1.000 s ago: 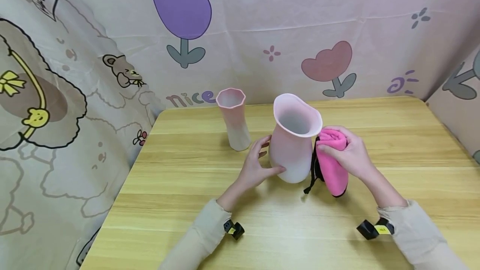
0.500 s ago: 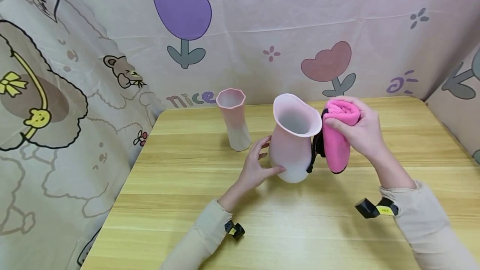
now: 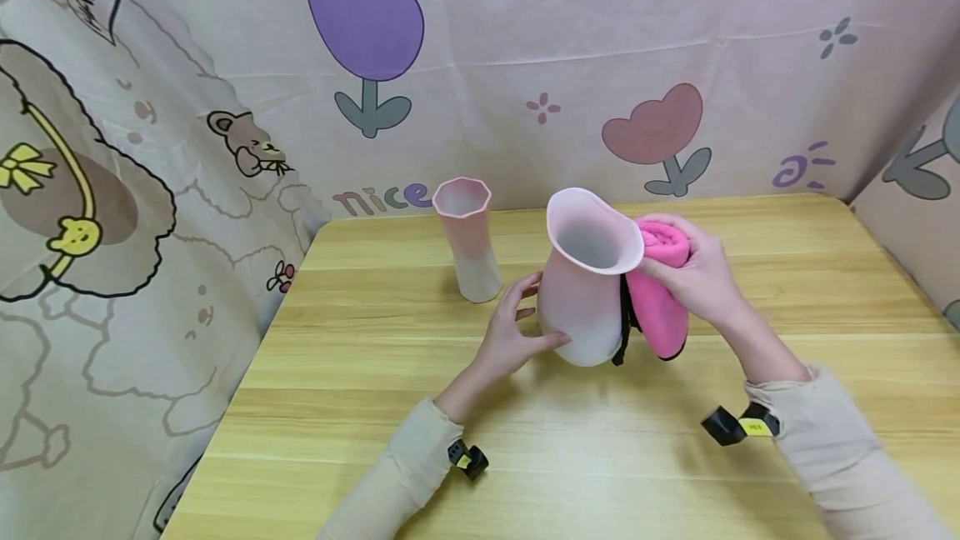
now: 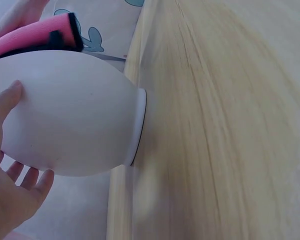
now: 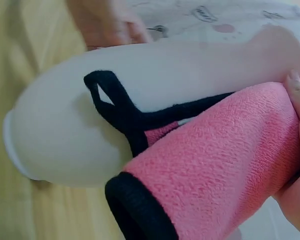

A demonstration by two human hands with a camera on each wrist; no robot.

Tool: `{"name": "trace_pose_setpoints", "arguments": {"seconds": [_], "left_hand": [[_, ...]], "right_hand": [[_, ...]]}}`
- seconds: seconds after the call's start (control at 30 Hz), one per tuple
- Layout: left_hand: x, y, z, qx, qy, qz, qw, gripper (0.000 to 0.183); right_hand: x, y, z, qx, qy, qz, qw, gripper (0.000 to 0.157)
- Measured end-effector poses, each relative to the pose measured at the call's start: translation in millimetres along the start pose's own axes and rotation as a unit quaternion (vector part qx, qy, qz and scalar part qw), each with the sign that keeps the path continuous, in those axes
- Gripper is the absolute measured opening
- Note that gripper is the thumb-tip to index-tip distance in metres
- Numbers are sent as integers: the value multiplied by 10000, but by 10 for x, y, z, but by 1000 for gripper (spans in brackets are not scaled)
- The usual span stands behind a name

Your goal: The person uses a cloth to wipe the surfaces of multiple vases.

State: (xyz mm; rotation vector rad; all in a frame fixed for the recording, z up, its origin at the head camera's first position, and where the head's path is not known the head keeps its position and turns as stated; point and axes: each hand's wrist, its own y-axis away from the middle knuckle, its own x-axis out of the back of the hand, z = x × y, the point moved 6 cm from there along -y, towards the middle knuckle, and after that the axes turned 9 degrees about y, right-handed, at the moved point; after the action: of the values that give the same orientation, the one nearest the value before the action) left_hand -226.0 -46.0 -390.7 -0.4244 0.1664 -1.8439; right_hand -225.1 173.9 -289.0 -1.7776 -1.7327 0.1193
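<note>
A large pink-to-white vase [image 3: 581, 307] with a wavy flared rim stands upright on the table. My left hand [image 3: 513, 332] holds its lower left side, thumb at the front and fingers round the side; the left wrist view shows that hand [image 4: 12, 185] on the pale body. Against the vase's right side, my right hand [image 3: 697, 269] grips a folded pink towel [image 3: 660, 307] with black edging. In the right wrist view the towel [image 5: 225, 155] has a black hanging loop [image 5: 110, 95] lying over the vase. The thumb of the right hand is near the vase's rim.
A slimmer pink-and-white vase [image 3: 468, 244] with an angular rim stands behind and left of the large one. The wooden table [image 3: 360, 407] meets a printed cloth backdrop [image 3: 495, 48] at the back, and printed cloth also hangs at the left.
My right hand has rubbed the towel up along the vase's right side, then down and left, closer in under the rim. The left hand and both vases have stayed in place.
</note>
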Motion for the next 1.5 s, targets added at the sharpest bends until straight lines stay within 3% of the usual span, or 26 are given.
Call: {"name": "trace_pose_setpoints", "arguments": {"seconds": [0.23, 0.53, 0.93, 1.2, 1.5], "left_hand": [[-5, 1, -6, 56, 36, -6, 10000, 81], [3, -9, -24, 94, 32, -14, 9999, 81], [-6, -5, -12, 217, 152, -65, 9996, 82], [4, 43, 357, 233, 135, -154, 9995, 75], [-3, 48, 366, 249, 106, -143, 9995, 76]], "right_hand": [[-85, 108, 141, -145, 356, -526, 9979, 43], [-159, 282, 394, -363, 1169, -1226, 9849, 45], [-270, 500, 700, -617, 1297, -1775, 9736, 45], [-419, 663, 920, -385, 1840, -2246, 9561, 45], [-554, 716, 960, -268, 1974, -2584, 9453, 44]]}}
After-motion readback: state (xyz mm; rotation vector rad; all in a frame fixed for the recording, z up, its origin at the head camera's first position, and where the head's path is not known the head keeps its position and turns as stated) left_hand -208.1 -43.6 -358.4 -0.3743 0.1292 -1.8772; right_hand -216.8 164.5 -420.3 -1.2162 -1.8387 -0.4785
